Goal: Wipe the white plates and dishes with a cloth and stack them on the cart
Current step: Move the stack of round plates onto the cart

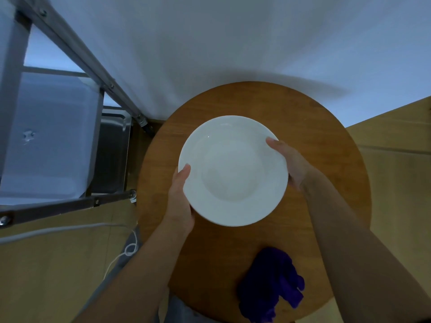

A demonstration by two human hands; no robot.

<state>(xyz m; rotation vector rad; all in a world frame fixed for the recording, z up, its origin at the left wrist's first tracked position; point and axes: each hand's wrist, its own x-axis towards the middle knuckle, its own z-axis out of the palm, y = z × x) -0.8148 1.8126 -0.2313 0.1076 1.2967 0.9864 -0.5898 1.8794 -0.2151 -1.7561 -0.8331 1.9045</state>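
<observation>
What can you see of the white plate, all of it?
The white plate is round and glossy, ceramic by the look, with a broad flat rim and a shallow sunken centre. It faces up, roughly level, over the round wooden table. The left hand grips its near-left rim, the right hand its right rim, thumbs on top. No chips or marks show.

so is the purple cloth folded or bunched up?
Bunched up: the purple cloth lies crumpled in uneven lumps on the round table, in neither hand.

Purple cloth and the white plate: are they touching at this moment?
Apart. In the head view the purple cloth lies bunched on the round wooden table, with bare wood showing between it and the white plate held by both hands.
</observation>
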